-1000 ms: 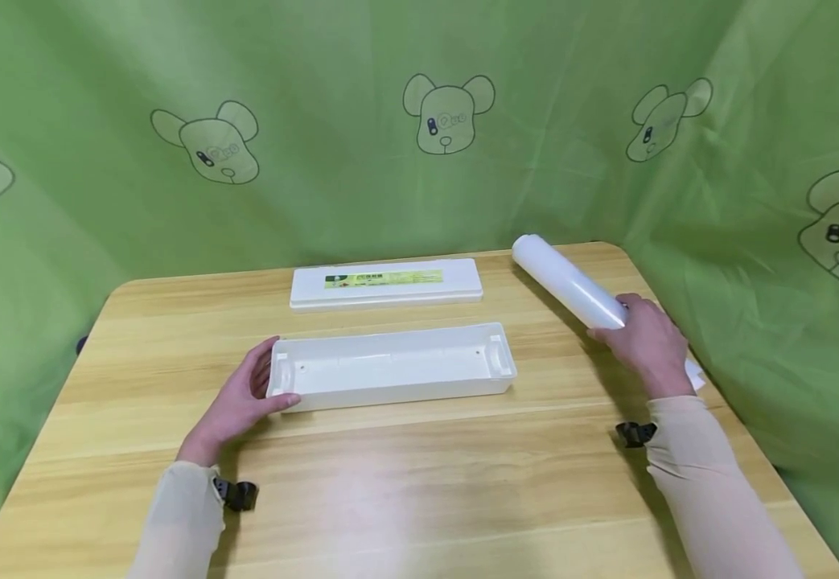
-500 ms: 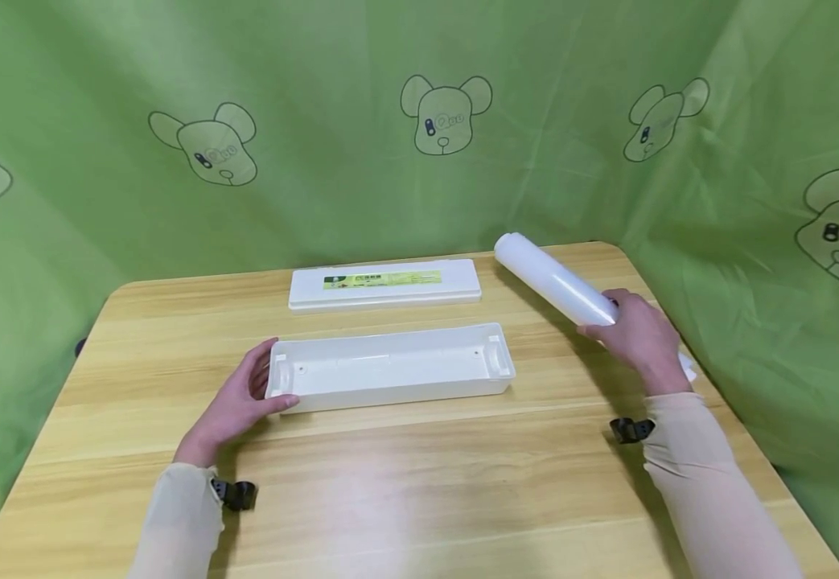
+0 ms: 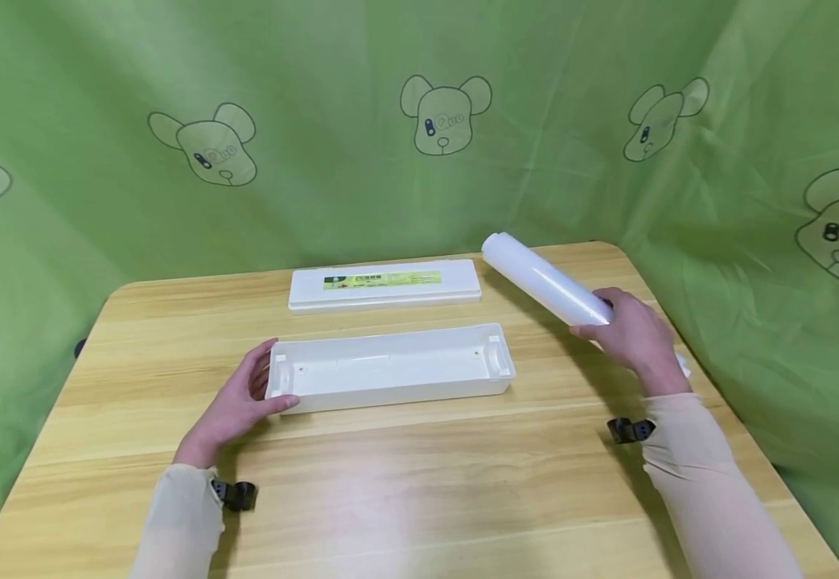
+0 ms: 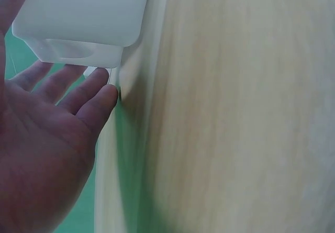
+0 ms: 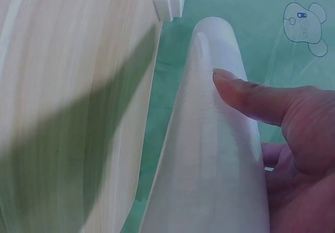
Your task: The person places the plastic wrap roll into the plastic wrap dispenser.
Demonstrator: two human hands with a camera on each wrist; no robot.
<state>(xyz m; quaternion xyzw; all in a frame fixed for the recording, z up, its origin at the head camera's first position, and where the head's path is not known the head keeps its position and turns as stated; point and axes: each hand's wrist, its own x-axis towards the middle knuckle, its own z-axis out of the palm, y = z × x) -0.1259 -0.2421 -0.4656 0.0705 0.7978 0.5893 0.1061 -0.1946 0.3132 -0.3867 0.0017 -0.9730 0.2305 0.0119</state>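
My right hand (image 3: 634, 334) grips a roll of cling film (image 3: 545, 276) near its close end, thumb along its side. The translucent white roll slants over the right part of the table, far end up and left; in the right wrist view it (image 5: 209, 154) fills the middle. My left hand (image 3: 238, 400) holds the left end of a long white open box (image 3: 390, 394), thumb at the front wall and fingers around the end. In the left wrist view the fingertips (image 4: 99, 76) touch the end wall of the box (image 4: 78, 51). Only end brackets show inside it.
A white lid (image 3: 383, 293) with a green and yellow label lies behind the box. The wooden table (image 3: 405, 482) reaches a green curtain (image 3: 332, 193) with bear heads at the back and sides. A white piece (image 3: 683, 366) shows beyond my right wrist.
My right hand has carried the roll a little to the left, and its far end now stands nearer the lid. The left hand, the box and the lid have stayed in place.
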